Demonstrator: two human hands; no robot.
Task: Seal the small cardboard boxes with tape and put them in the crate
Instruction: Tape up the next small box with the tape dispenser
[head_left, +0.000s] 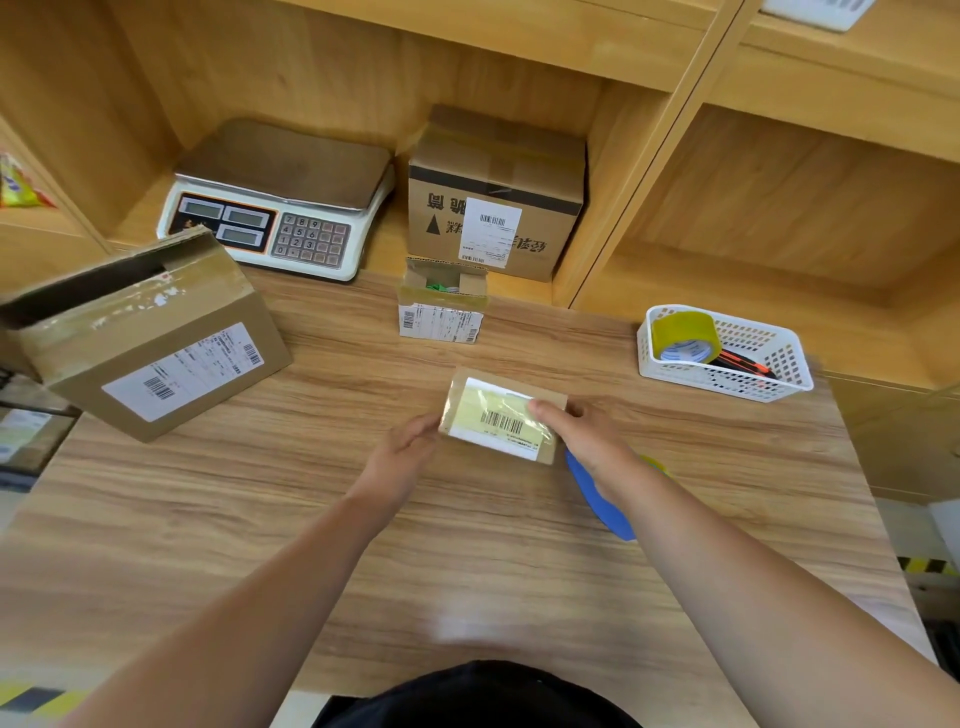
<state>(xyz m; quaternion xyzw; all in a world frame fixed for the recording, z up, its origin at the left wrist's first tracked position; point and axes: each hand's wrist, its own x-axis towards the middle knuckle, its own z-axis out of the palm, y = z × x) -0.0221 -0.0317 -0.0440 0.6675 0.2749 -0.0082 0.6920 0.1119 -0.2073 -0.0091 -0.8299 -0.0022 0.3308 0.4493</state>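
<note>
- Gripping the small cardboard box (501, 415) at its left end, my left hand (410, 452) curls fingers and thumb against the edge. My right hand (582, 436) lies with its fingers stretched flat over the right end of the top, pressing down on the yellowish tape that covers the barcode label.
- Both my forearms reach forward from the bottom of the view, bare, and meet on the box near the middle of the wooden table (260, 519), where the box sits flat.
- At the far left of the table a large cardboard box (150, 338) is tipped at an angle, with a shipping label on its side and one flap open.
- Behind it, in the shelf recess, stands a white weighing scale (280, 208), its keypad and displays facing me.
- To the right of the scale, a taped brown carton (493, 192) with a white label fills the same recess.
- Right of centre, a white plastic basket (727, 358) rests at the table's far edge, well apart from my hands.
- Just in front of the carton is an open little box (441, 306), with something green showing inside.
- Under my right wrist lies a blue tape dispenser (597, 499); I cannot tell whether my palm touches it.
- Leaning in the basket's left corner is a yellow tape roll (685, 335).
- Beside the roll lie red-and-black cutters (748, 364).
</note>
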